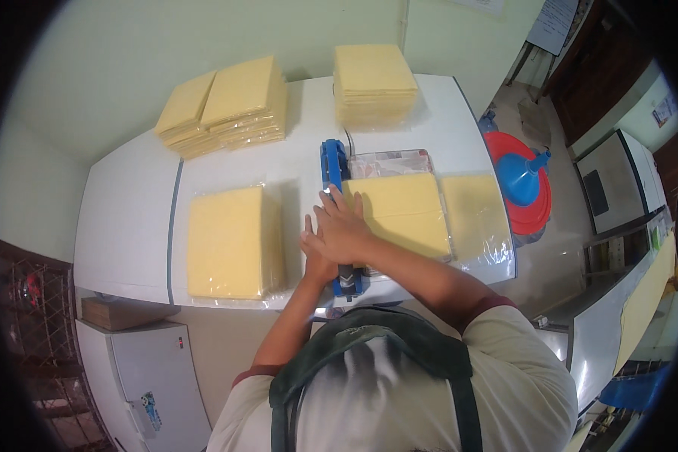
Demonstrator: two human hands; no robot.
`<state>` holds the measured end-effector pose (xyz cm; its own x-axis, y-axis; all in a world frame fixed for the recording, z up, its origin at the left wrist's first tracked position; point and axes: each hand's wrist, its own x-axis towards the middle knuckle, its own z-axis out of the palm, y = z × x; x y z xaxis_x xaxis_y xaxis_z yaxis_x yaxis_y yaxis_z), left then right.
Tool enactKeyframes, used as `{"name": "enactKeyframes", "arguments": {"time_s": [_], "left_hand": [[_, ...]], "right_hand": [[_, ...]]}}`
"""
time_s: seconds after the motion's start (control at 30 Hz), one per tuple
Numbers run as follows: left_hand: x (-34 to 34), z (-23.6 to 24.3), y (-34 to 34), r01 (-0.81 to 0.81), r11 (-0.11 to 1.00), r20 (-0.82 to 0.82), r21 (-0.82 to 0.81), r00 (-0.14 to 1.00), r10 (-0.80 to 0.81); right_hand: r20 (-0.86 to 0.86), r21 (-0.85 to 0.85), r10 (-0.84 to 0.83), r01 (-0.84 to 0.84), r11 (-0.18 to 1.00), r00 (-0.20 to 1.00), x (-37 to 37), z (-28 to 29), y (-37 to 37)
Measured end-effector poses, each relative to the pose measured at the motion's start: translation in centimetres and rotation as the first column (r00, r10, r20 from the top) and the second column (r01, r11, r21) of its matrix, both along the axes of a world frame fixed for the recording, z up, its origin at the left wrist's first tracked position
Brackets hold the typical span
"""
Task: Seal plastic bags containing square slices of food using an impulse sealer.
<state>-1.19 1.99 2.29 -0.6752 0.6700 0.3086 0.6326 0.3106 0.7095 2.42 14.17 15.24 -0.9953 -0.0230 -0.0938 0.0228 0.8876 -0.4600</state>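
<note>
A long blue heat sealer (334,162) stands across the table, its far and near ends showing past my hands. My right hand (343,224) lies over the sealer's middle with its fingers spread, bearing on its top. Just nearer and to the left, my left hand (318,260) rests against the sealer, fingers stretched out and partly under the right hand. To the sealer's right lies a yellow folded cloth pack (399,215) in a clear plastic bag, whose loose end (478,218) spreads rightward. Whether the bag's other edge sits in the sealer is hidden by my hands.
A bagged yellow stack (226,241) stands left of the sealer. More yellow stacks (241,94) sit at the back left, and another (375,79) at the back right. Beyond the white table's (128,226) right edge are a red round lid (531,207) and a blue funnel (520,179).
</note>
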Motion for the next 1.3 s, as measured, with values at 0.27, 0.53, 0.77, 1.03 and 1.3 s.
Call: {"name": "enactKeyframes", "arguments": {"time_s": [0.27, 0.53, 0.77, 1.03, 1.3], "left_hand": [[0.3, -0.3, -3.4, -0.334, 0.937, 0.476, 0.098, 0.843, 0.251], [2.0, 4.8, -4.0, -0.479, 0.849, 0.566, 0.223, 0.773, 0.287], [4.2, 9.8, -3.0, -0.493, 0.794, 0.513, 0.357, 0.813, 0.274], [9.2, 15.7, -2.2, 0.231, 0.859, 0.722, 0.457, 0.467, -0.510], [13.3, 5.2, 3.1, 0.419, 0.897, 0.966, 0.145, 0.136, -0.219]], "right_hand": [[-0.192, 0.108, -0.093, 0.115, 0.988, 0.977, 0.8, -3.9, -1.6], [-0.134, 0.088, -0.080, 0.092, 0.992, 0.988, 0.8, -2.8, -1.3], [-0.154, 0.042, -0.067, 0.074, 0.996, 0.986, 1.1, -3.3, -0.7], [-0.219, -0.096, 0.069, -0.092, 0.991, 0.973, 0.8, -3.3, 0.9], [-0.201, -0.058, -0.371, 0.367, 0.928, 0.907, -1.1, -5.1, 17.6]]}}
